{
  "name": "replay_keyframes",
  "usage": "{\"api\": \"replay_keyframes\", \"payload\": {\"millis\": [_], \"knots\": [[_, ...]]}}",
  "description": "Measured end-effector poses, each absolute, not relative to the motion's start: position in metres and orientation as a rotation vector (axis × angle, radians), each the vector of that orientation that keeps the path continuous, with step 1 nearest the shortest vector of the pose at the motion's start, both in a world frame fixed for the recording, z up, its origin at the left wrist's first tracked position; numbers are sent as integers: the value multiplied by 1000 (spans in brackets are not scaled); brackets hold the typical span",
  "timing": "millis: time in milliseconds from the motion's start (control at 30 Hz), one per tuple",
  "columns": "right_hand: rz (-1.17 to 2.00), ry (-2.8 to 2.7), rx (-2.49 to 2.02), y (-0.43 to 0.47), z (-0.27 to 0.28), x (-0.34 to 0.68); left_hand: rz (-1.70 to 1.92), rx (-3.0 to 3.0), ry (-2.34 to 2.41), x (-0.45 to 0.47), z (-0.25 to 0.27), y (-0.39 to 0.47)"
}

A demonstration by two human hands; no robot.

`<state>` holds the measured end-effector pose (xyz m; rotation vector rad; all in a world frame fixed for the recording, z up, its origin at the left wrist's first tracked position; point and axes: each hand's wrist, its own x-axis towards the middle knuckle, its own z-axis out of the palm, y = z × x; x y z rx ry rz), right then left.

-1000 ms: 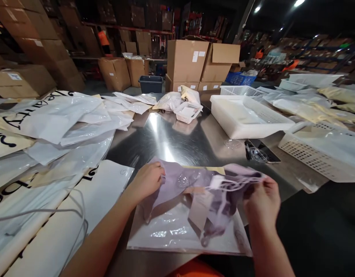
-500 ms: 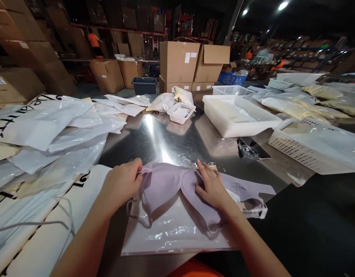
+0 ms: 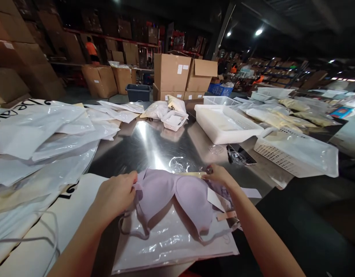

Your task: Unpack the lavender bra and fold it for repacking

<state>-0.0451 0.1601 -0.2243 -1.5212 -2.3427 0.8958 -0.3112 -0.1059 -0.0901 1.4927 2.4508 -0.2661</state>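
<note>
A lilac bra (image 3: pixel 158 196) lies cups up on a flat, clear-and-white plastic bag (image 3: pixel 171 246) in front of me. My left hand (image 3: pixel 119 192) is closed on the bra's left edge, its thumb and fingers pinched together. At the upper right of the bra, my right hand (image 3: pixel 219 175) is closed on the side band behind the right cup; its fingertips are partly hidden. A white tag (image 3: pixel 215 199) and a small peach-coloured strip (image 3: pixel 226 216) lie beside the right cup, under my right forearm. The straps hang loose over the bag.
Plastic mailing bags (image 3: pixel 62 134) are piled along the left. White baskets (image 3: pixel 295 154) and a white tray (image 3: pixel 223 132) stand to the right, near a phone (image 3: pixel 243 154) with a clear coil on it. A small basket (image 3: pixel 174 120) sits farther back, before cardboard boxes (image 3: pixel 171 73).
My right hand has moved from the top of the right cup to the side band, uncovering that cup and the white tag. The left hand keeps hold of the left edge.
</note>
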Motion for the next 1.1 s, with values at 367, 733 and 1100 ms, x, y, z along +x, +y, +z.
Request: {"api": "replay_keyframes", "payload": {"millis": [367,733,1100], "knots": [[1726,-1525,-1010,88,-164,-62,676,1382,2267,-302,-118,-96],[1770,-1473,-969,40,-153,-76,1491,504,1449,-296,-145,-73],[1219,-1550,-1193,29,-176,-86,1798,597,1794,-283,-152,-74]]}}
